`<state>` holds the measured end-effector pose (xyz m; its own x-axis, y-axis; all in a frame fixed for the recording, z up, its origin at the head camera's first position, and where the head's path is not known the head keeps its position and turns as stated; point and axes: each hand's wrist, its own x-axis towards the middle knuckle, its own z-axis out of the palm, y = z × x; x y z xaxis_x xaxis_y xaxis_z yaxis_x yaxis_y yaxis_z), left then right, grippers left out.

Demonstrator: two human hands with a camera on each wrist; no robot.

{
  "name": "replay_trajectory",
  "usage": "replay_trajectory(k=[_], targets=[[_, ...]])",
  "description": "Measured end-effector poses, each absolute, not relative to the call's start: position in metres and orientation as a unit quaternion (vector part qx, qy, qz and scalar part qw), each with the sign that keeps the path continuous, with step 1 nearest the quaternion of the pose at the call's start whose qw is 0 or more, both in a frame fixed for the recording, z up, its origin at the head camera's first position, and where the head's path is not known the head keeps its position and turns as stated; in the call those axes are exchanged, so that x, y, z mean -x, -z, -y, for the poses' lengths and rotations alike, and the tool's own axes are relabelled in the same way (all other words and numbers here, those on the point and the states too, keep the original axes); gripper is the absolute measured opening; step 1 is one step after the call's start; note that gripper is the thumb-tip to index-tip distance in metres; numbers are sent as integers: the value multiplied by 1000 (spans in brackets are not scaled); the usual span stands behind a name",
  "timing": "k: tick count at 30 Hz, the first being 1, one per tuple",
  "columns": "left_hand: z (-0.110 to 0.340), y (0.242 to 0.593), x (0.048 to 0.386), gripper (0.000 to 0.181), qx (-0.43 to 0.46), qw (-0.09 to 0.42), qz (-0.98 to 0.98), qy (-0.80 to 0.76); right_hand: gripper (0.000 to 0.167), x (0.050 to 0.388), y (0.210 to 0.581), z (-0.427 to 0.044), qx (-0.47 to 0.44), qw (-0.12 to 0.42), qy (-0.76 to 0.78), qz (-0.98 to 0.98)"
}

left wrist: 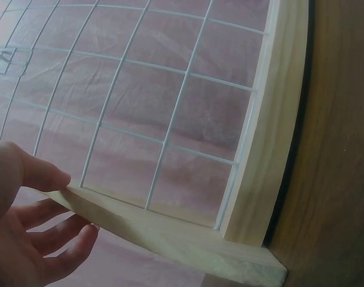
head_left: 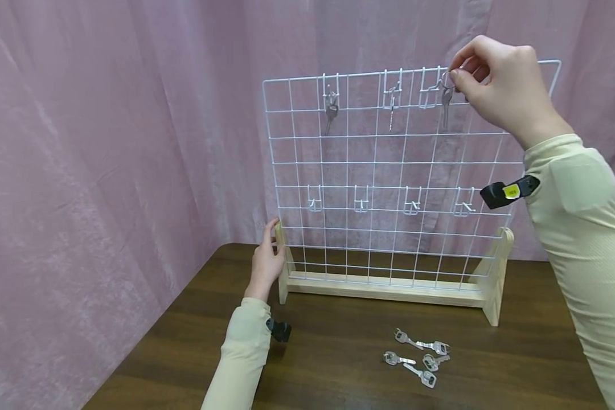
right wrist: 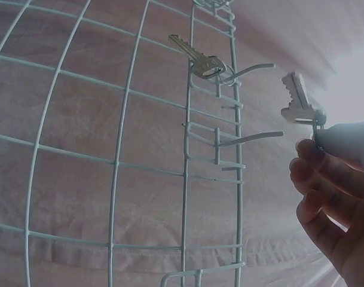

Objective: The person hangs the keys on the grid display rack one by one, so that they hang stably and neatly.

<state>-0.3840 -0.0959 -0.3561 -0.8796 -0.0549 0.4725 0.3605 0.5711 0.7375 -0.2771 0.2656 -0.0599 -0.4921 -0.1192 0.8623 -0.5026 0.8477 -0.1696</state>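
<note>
My right hand [head_left: 512,91] pinches the ring of a key [head_left: 446,102] in front of the rack's upper right. In the right wrist view that key [right wrist: 298,98] is held by my right hand [right wrist: 343,191], apart from the tip of a bare white hook [right wrist: 253,139]. Keys hang from two other top hooks, one at the left [head_left: 331,109] and one in the middle [head_left: 392,108]. My left hand [head_left: 267,263] holds the left wooden upright [head_left: 282,273] of the white wire grid; in the left wrist view, thumb and fingers of my left hand [left wrist: 32,221] lie either side of the wood [left wrist: 128,227].
Several keys [head_left: 422,361] lie on the brown table [head_left: 333,364] before the rack. Four-sided hook plates, several of them, such as one at the lower left [head_left: 315,204], hang bare on the grid's lower row. A pink curtain [head_left: 133,142] stands behind.
</note>
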Motion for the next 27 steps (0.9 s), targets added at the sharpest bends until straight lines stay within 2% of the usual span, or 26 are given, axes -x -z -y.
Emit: replay_trajectory(k=[8, 15, 27], targets=[[96, 356, 384, 66, 91, 234, 858, 447, 11, 285, 53, -264, -157, 443, -211, 857], [97, 356, 384, 66, 93, 236, 855, 452, 23, 289, 53, -262, -135, 426, -209, 870], [96, 357, 386, 66, 91, 233, 857, 451, 27, 291, 55, -261, -118, 417, -209, 877]])
